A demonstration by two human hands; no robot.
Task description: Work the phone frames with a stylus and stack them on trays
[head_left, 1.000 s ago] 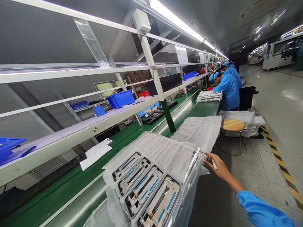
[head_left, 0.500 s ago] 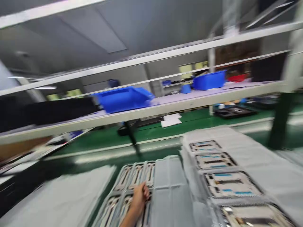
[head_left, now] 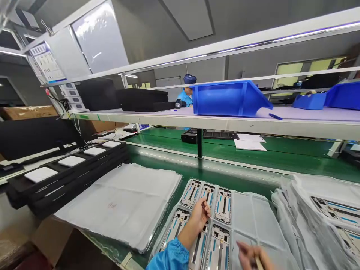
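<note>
Phone mid-frames [head_left: 219, 245] lie in two rows at lower centre of the frame, three units per row, with the middle unit of the lower row partly covered by a hand. Each unit is a rectangular chassis with a dark rim, a pale inner plate, a central black slot and thin blue strips along its long sides. The units sit on a soft white packing sheet [head_left: 260, 219] inside clear plastic wrap, and this pack rests on a green conveyor belt [head_left: 239, 159].

Left hand [head_left: 200, 217], in a blue sleeve [head_left: 168, 257], is open and palm down, with its fingers lightly curled, touching the frames. Right hand [head_left: 250, 257], at the bottom edge, is closed on a pale stick [head_left: 258, 263] and lies over the white sheet.

At right, a wrapped stack of similar frames [head_left: 323, 219] lies just beside the pack. At left are a white sheet bundle [head_left: 118, 204] and black foam trays [head_left: 67, 174] holding white pads. Above, a white shelf [head_left: 197, 120] carries blue plastic bins [head_left: 229, 98]. A co-worker [head_left: 186, 96] in a blue cap sits beyond it.
</note>
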